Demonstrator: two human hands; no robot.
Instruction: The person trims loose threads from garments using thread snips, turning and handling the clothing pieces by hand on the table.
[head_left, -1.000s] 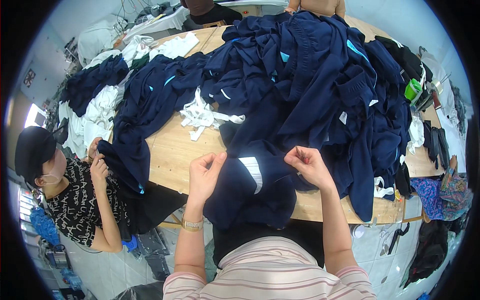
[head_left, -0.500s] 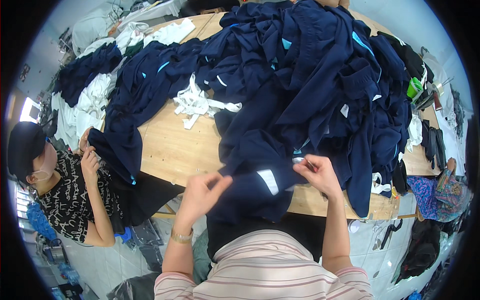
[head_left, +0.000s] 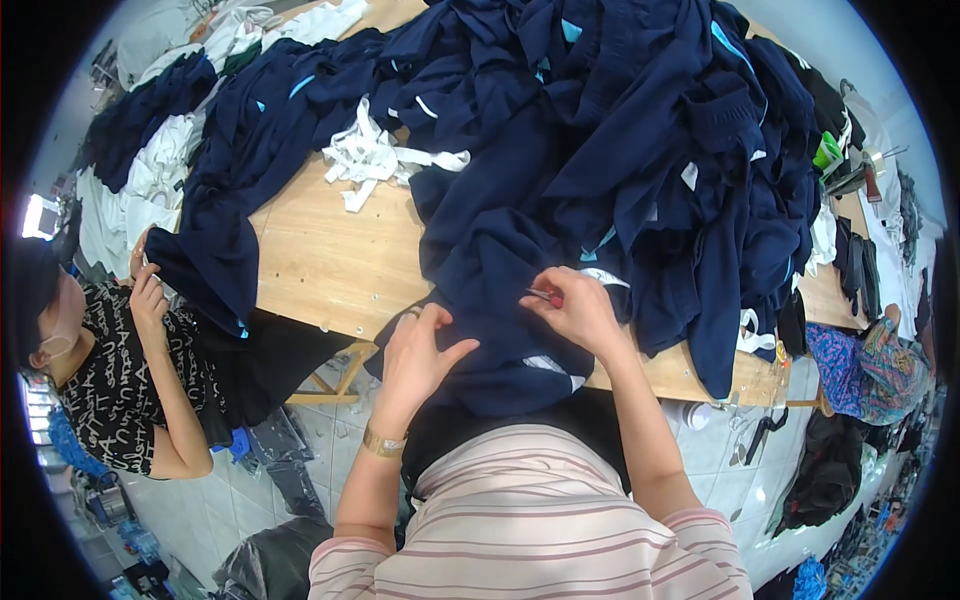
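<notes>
A navy garment [head_left: 487, 262] lies in front of me and hangs over the table's near edge, with a white patch [head_left: 548, 367] showing on its lower part. My left hand [head_left: 416, 350] is at the garment's left side, its thumb stretched away from the curved fingers and nothing seen between them. In my right hand [head_left: 583, 312], over the garment, is a small tool with a red part and a dark metal tip, which looks like thread snips [head_left: 551, 298]. Its grip is mostly hidden by my fingers.
A big heap of navy garments [head_left: 640, 130] covers the far side of the wooden table [head_left: 330, 250]. White strips [head_left: 365, 150] lie left of it. At left a masked person [head_left: 130, 370] handles navy cloth. Another person in patterned clothing [head_left: 865, 365] is at far right.
My right hand has moved left and farther over the garment, nearer my left hand. My left hand has shifted slightly right. The white patch has folded partly under. The whole view has shifted a little.
</notes>
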